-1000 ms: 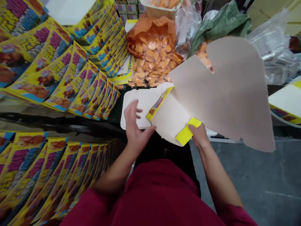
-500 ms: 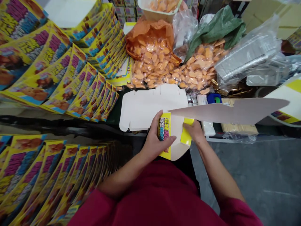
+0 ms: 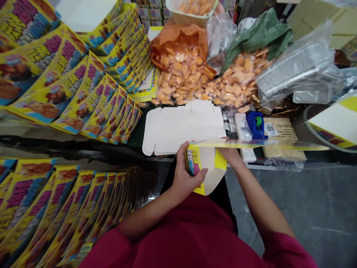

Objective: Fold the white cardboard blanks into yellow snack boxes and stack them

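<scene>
- The part-folded yellow carton (image 3: pixel 213 180) is in front of the torso, at the table's near edge.
- Left hand (image 3: pixel 185 175) pinches its printed wall, thumb inside; right hand (image 3: pixel 230 154) is at the yellow flap (image 3: pixel 221 160), fingers mostly hidden, so its grip cannot be told.
- Probably light, springy card, smooth, easily creased; best held by walls near folds.

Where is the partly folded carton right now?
In the head view, the carton is just below and right of centre, held between the left hand and the right hand, on the near side of the flat white card.
</scene>
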Demonstrator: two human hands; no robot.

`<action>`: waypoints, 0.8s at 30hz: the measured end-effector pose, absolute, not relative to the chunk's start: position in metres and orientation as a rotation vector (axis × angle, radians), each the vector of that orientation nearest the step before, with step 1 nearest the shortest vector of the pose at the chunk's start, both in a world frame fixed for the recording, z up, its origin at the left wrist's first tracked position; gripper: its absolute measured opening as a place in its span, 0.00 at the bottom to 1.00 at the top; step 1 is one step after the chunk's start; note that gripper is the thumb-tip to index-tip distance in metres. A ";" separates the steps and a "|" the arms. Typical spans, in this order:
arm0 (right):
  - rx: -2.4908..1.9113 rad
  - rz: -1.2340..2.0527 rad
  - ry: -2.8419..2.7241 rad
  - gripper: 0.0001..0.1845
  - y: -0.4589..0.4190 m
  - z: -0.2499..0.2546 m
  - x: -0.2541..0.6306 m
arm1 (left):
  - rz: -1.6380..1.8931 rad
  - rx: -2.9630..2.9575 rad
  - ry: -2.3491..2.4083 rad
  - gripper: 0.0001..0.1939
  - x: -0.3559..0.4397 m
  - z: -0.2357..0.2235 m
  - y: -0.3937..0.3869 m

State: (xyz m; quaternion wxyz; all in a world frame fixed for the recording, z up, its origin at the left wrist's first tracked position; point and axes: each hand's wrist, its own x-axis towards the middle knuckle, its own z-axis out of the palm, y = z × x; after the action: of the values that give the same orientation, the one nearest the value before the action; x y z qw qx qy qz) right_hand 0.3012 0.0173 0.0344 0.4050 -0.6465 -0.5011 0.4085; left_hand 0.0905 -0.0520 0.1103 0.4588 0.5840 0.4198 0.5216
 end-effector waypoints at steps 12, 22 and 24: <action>-1.863 1.051 -1.491 0.21 -0.006 0.031 0.299 | 1.387 1.393 1.065 0.40 0.088 0.112 -0.048; -1.884 0.861 -1.582 0.21 -0.008 0.039 0.284 | 1.403 1.352 1.085 0.41 0.087 0.116 -0.055; -1.863 0.854 -1.603 0.22 -0.006 0.045 0.281 | 1.414 1.336 1.125 0.41 0.085 0.121 -0.055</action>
State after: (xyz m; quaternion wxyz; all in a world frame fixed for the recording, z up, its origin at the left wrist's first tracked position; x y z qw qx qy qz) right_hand 0.2815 -0.0057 0.0451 0.2666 -0.6900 -0.5939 0.3165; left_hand 0.0849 -0.0546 0.1206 0.4327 0.5359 0.4514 0.5673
